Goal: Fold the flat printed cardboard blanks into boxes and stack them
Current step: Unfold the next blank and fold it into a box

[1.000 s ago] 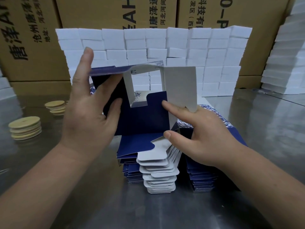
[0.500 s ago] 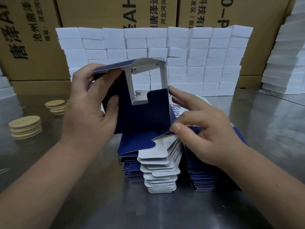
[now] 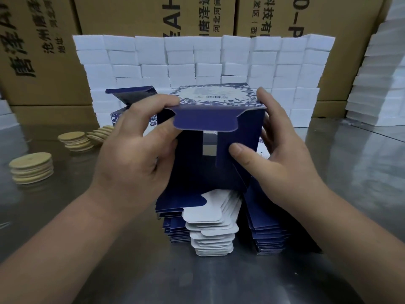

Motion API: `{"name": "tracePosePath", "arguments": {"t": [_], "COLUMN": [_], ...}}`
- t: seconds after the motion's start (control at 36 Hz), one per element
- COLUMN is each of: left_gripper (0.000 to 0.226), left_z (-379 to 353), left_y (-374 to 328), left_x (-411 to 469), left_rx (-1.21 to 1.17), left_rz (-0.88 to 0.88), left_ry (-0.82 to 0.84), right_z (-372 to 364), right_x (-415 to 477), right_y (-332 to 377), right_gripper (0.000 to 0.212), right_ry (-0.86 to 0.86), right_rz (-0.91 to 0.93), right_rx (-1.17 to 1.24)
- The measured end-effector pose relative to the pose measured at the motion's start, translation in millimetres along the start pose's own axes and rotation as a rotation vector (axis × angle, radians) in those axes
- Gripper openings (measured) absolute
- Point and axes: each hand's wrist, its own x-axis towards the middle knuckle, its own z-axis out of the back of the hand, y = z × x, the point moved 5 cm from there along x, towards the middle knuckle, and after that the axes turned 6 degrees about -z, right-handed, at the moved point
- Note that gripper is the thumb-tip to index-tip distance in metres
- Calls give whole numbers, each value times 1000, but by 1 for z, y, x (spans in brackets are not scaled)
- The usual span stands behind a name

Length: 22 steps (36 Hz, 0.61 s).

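Over the steel table (image 3: 328, 194) I see the half-folded blue box (image 3: 197, 167) held just above the stack of flat blanks (image 3: 210, 233), the left hand (image 3: 131, 159) clamped round its left side, the right hand (image 3: 285, 163) pinching its right side, thumb on the front panel.

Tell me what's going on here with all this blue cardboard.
A person is folding a blue printed box with both hands, above a pile of flat blanks on the metal table. The left hand grips its left side. The right hand grips its right side, thumb pressing an end flap. The curved tuck flap is bent over that end, not yet pushed in. A wall of white blocks stands behind.
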Motion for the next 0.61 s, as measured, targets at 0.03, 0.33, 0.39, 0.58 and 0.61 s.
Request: {"name": "tracePosePath", "arguments": {"t": [0.03,0.33,0.39,0.58,0.61], "left_gripper": [41,60,61,59,57], "left_z": [0,-5,-10,-11,-10], "left_y": [1,18,21,14,13], "left_x": [0,-8,-11,-9,-9], "left_rx": [-12,-259,-220,-210,-187], "left_rz": [-6,323,404,376,343], "left_ry": [-16,-114,-28,108,119], "right_z": [-1,-3,-3,-2,-2], "right_x": [0,0,0,0,0], "right_y": [0,-5,-6,-17,-17], "right_gripper": [65,56,56,72,68], "right_ry": [6,-9,-13,-22,-14], "right_rz": [-9,-43,-49,-109,-119], "right_rx": [-4,105,99,24,6]}}
